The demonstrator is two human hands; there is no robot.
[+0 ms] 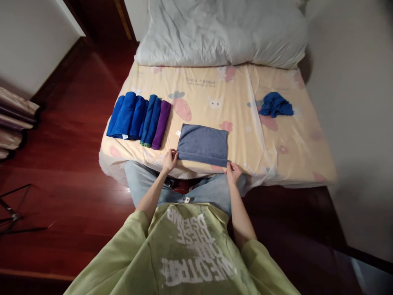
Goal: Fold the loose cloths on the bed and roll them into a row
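A grey-blue towel (pixel 202 141) lies flat on the bed in front of me, with a narrow fold along its near edge. My left hand (pixel 170 160) pinches the near left corner of this towel. At the near right corner, my right hand (pixel 233 172) has its fingers closed on the folded edge. A small white tag sticks out from the towel's left side. To the left, several rolled blue towels (pixel 130 114) lie side by side, and a purple rolled towel (pixel 161 125) ends the row nearest the grey-blue one.
A crumpled blue cloth (pixel 276 105) lies on the right of the bed (pixel 208 98). A pale quilt (pixel 221 35) is heaped at the back. Black tripod legs (pixel 14 215) stand on the floor at left, below a curtain (pixel 15 119). A wall borders the bed's right side.
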